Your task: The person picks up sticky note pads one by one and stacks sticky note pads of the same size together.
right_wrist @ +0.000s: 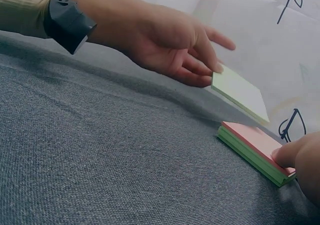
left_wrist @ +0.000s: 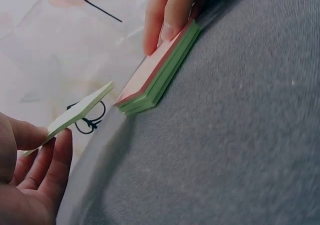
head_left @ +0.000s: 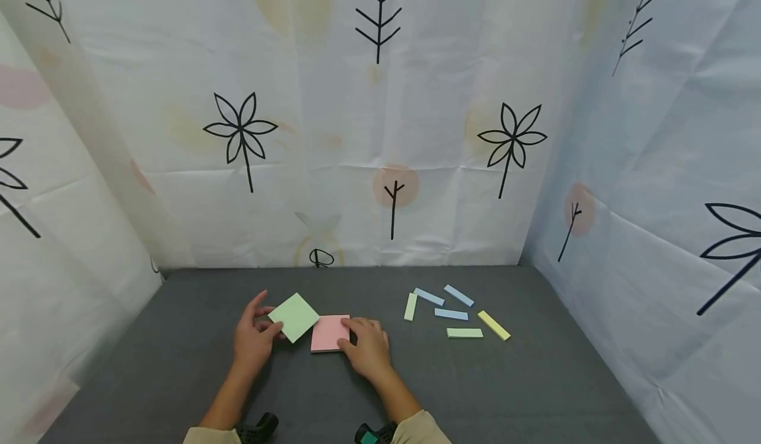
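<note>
My left hand [head_left: 254,339] pinches a light green sticky note pad [head_left: 294,317] between thumb and fingers, holding it tilted above the table, left of a small stack. On top of that stack lies a pink sticky note pad [head_left: 329,335], with green sticky note pads [right_wrist: 250,158] directly beneath it. The right hand [head_left: 370,350] grips the stack's right side, its thumb and fingertips on the pink pad. In the left wrist view, the raised pad's corner comes close to the stack's near corner.
To the right on the grey table [head_left: 535,384] lie several narrow strips: blue strips [head_left: 451,314], light green strips [head_left: 465,333] and a yellow strip [head_left: 493,325]. A white patterned cloth [head_left: 333,133] hangs behind the table and along both sides.
</note>
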`<state>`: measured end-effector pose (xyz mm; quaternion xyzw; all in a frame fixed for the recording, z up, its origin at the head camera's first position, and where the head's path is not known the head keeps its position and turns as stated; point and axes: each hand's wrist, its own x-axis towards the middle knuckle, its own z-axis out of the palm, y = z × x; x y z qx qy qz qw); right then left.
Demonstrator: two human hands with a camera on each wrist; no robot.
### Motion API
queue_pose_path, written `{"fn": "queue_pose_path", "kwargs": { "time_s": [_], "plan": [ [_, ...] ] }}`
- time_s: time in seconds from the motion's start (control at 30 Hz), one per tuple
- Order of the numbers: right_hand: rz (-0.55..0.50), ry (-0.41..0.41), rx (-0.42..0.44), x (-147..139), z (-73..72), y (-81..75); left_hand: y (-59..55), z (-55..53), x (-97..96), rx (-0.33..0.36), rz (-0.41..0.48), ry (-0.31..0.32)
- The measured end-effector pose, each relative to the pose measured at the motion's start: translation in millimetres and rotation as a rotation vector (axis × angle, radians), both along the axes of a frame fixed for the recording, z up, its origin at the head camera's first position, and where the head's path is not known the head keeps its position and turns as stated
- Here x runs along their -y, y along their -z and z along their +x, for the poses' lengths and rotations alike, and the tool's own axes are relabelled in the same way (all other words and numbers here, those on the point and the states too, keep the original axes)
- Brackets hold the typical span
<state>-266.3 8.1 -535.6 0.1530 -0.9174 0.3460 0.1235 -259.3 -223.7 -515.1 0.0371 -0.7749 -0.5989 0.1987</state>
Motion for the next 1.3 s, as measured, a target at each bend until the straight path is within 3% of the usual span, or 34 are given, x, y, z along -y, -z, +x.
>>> {"fn": "queue_pose_path", "kwargs": {
  "time_s": [0.07, 0.2, 0.47, 0.67, 0.87, 1.07, 1.3],
  "plan": [
    [0.001, 0.002, 0.002, 0, -0.2, 0.1, 0.5, -0.2, -1.7, 0.056, 0.084, 0.043],
    [0.003, 0.003, 0.004, 0, -1.5, 0.6, 3.8, -0.2, -5.6, 0.139, 0.151, 0.110],
    [0.004, 0.000, 0.004, 0, -3.3, 1.9, 11.2, -5.5, -15.0, 0.171, 0.110, 0.165],
    [-0.004, 0.002, -0.003, 0, -1.4, 0.0, 13.8, -10.2, -23.7, 0.171, -0.057, 0.099],
    [0.008, 0.002, -0.013, 0, -0.4, -1.1, 12.0, -7.2, -35.6, 0.116, -0.213, -0.008],
    [-0.003, -0.003, -0.009, -1, -0.8, -0.4, 12.1, -4.3, -46.4, 0.063, -0.280, -0.078],
    [-0.021, -0.007, -0.002, -1, -2.8, 1.2, 12.3, -2.6, -51.6, 0.003, -0.307, -0.082]
  ]
}}
